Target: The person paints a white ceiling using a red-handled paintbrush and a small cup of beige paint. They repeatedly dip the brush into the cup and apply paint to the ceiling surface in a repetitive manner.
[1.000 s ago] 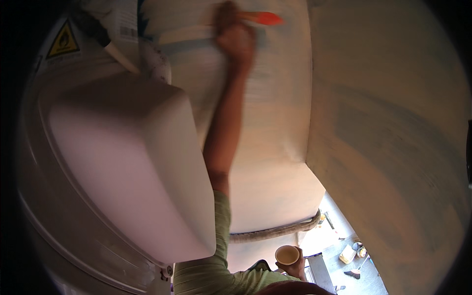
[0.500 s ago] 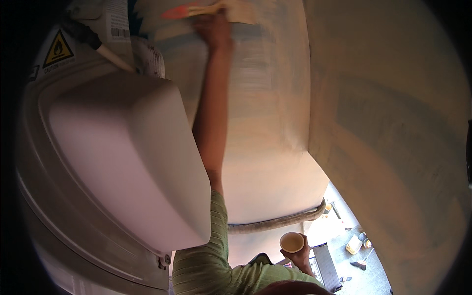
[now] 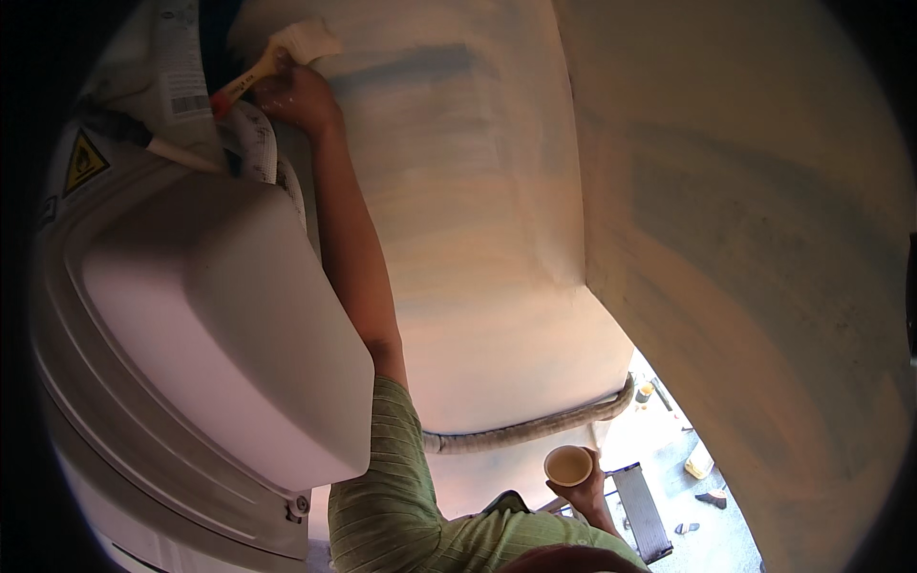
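Observation:
My left hand (image 3: pixel 298 95) is raised high against the wall (image 3: pixel 458 201), its fingers closed around a paintbrush (image 3: pixel 256 71). The brush has a yellow handle with a red end, and its pale, wide bristles point up and right at the wall. Low in the view, my right hand (image 3: pixel 585 495) grips a small round cup (image 3: pixel 568 465) near my chest. Something beige shows inside the cup. The wall carries uneven beige strokes, with a darker grey band (image 3: pixel 411 65) just right of the brush.
A bulky white outdoor unit (image 3: pixel 229 325) with a yellow flame-warning sticker stands close at left. Wrapped pipes (image 3: pixel 256 143) run behind it. Another wrapped pipe (image 3: pixel 535 427) crosses the wall low down. A second wall (image 3: pixel 745 239) rises at right. Far below are a dark step (image 3: pixel 642 511) and scattered items.
My left hand has moved left and slightly down with the paintbrush, toward the white unit. The brush has tilted, its bristles now higher than its handle. The cup stays in my right hand.

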`<state>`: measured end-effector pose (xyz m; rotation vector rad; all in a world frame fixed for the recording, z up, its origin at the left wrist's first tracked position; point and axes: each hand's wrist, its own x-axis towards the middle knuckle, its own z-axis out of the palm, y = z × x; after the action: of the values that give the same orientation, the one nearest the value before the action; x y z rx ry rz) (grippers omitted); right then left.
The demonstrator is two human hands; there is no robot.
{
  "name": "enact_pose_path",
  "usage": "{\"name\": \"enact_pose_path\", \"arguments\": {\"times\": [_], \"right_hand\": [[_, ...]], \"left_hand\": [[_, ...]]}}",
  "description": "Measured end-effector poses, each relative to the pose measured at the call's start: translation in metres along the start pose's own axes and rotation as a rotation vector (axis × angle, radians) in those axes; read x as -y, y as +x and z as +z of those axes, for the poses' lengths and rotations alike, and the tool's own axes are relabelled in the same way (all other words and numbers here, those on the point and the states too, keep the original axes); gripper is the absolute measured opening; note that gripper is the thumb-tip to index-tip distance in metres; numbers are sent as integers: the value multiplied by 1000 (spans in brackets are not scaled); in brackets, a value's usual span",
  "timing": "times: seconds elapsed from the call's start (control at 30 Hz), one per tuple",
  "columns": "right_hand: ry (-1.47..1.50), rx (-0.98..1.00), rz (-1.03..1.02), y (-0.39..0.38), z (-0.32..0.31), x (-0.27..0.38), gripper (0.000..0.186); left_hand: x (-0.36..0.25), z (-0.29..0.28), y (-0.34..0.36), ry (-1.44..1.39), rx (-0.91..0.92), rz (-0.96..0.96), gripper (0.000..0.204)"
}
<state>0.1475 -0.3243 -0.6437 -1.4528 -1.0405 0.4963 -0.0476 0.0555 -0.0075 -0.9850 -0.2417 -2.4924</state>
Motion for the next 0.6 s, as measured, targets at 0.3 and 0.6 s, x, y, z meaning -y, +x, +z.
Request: {"name": "enact_pose_path", "arguments": {"times": [0.3,0.6], "right_hand": [[14,-12,-13,-1,-7,-7,86],[23,-24,-18,3,-3,-6,86]], "left_hand": [[-93,0,-5,-333,298,-253,11],[-99,4,9,-67,84,537,32]]}}
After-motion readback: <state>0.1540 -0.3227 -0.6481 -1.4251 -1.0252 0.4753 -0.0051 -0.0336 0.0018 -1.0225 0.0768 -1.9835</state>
